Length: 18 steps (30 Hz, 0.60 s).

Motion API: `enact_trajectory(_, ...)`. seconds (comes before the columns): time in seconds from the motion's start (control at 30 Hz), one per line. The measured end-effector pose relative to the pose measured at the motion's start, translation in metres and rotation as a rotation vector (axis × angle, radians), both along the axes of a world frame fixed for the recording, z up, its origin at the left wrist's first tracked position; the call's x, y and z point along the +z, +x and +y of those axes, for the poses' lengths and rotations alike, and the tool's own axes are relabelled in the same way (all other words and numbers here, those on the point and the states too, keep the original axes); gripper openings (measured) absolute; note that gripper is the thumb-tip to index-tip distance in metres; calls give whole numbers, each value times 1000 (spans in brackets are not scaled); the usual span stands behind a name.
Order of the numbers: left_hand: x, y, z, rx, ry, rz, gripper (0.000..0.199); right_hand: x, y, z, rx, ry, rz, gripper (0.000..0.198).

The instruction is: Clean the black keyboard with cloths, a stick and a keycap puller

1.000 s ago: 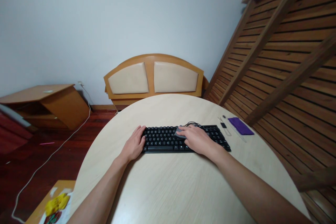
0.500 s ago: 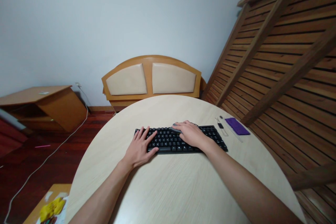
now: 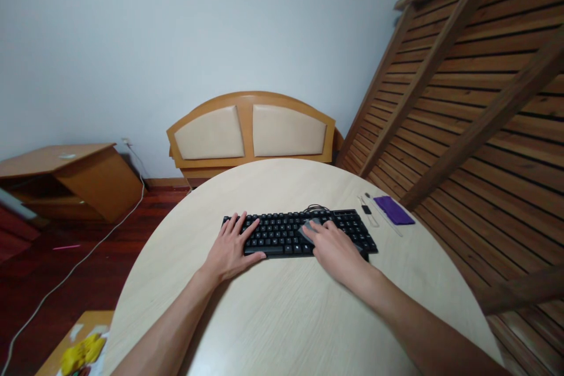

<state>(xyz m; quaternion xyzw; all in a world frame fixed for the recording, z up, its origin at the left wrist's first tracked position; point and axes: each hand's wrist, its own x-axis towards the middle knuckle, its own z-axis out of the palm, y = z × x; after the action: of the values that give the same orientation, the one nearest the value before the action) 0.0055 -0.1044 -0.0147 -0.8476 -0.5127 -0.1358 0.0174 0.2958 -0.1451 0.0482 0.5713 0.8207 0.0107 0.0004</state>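
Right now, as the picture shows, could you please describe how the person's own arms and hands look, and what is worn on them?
The left hand and right hand are ungloved. Both slim forearms are bare to the picture's edge, without visible sleeves. I see no watch, bracelet or ring.

No lettering can be read with certainty: the keyboard (image 3: 282,235) bears pale characters on its black keys (image 3: 270,235), too small and blurred to make out.
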Motion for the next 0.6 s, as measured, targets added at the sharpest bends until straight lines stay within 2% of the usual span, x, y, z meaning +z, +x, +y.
enact_trajectory(0.1, 0, 0, 0, -10, 5, -6, 86, -2, 4, -17, 12, -26, -15, 56)
enact_trajectory(0.2, 2, 0, -1, -17, 1, -18, 85, 6, 8, -21, 36, -72, 45, 49)
enact_trajectory(0.37, 4, 0, -2, -18, -9, -21, 85, 16, 1, 9, 62, 55, 205, 54)
enact_trajectory(0.5, 2, 0, -1, -28, 7, -26, 86, 4, -10, 40, 97, 85, 213, 58)
enact_trajectory(0.6, 0, -1, -1, -17, 21, -32, 86, -6, -13, 46, 111, 55, 191, 59)
